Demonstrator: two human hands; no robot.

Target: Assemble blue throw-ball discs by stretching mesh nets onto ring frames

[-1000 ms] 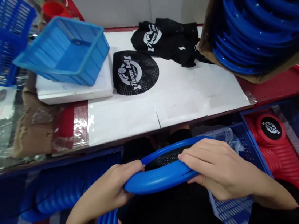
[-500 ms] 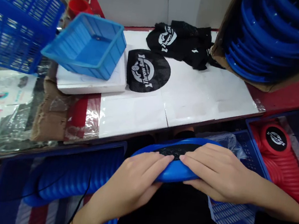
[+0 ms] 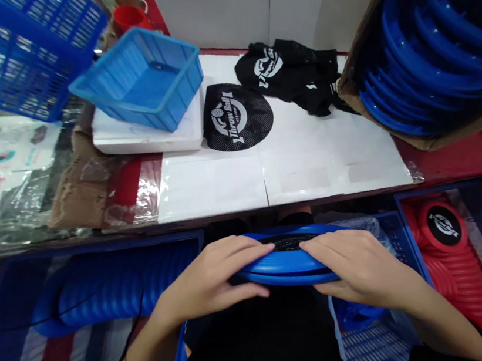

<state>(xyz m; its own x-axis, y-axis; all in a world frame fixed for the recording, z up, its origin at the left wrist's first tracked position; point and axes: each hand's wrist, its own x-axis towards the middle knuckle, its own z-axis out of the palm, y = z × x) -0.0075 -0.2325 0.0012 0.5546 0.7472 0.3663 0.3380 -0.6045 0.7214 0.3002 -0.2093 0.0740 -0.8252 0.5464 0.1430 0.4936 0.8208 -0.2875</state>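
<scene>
Low in front of me, at the table's near edge, is a blue plastic ring [image 3: 286,273] with black mesh fabric [image 3: 289,244] across its middle. My left hand [image 3: 211,271] is at its left side, fingers over the top and thumb stretched out below the rim. At the right side, my right hand [image 3: 357,264] grips the ring, with fingertips on the mesh and the thumb hidden underneath. A dark gap splits the ring's near edge into two layers toward the right. On the table lies a black mesh piece [image 3: 238,118] printed "Throw Ball".
More black printed fabric [image 3: 291,71] lies at the back. A carton [image 3: 433,140] of blue rings stands at the right. A light blue bin [image 3: 175,101] is at the left. Below the table, crates hold stacked blue rings [image 3: 121,283] and red rings [image 3: 471,282].
My left thumb has come down off the ring's near edge. A gap between two layers of the rim now shows. My right hand has shifted slightly to the right.
</scene>
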